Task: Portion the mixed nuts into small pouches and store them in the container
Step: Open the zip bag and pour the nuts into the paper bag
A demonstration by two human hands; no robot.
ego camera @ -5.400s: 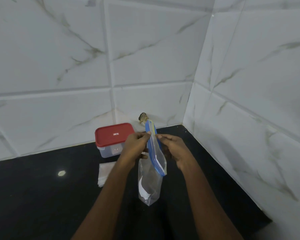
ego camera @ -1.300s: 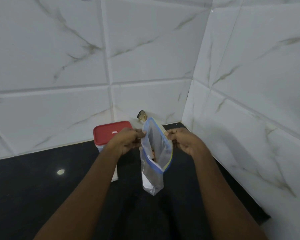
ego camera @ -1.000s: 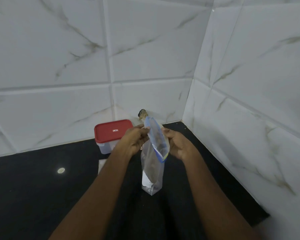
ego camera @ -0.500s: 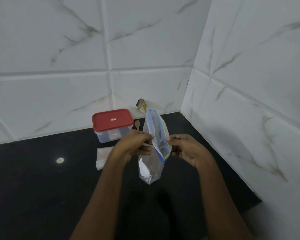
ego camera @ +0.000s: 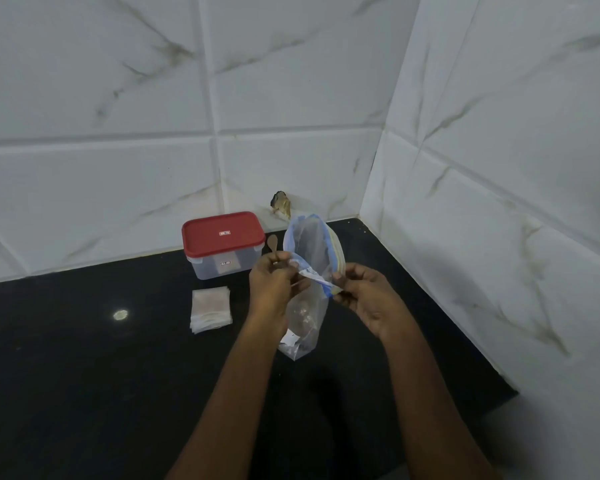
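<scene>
Near the container (ego camera: 223,247), left hand (ego camera: 274,284) and right hand (ego camera: 366,299) pinch the zip bag (ego camera: 309,247) rim.

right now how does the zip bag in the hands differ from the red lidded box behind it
The zip bag gapes open; the box has its red lid on. The zip bag is held upright, its rim pinched by the left hand and right hand; the box sits untouched on the counter. The zip bag is soft film; the box is rigid. Both have clear walls.
</scene>
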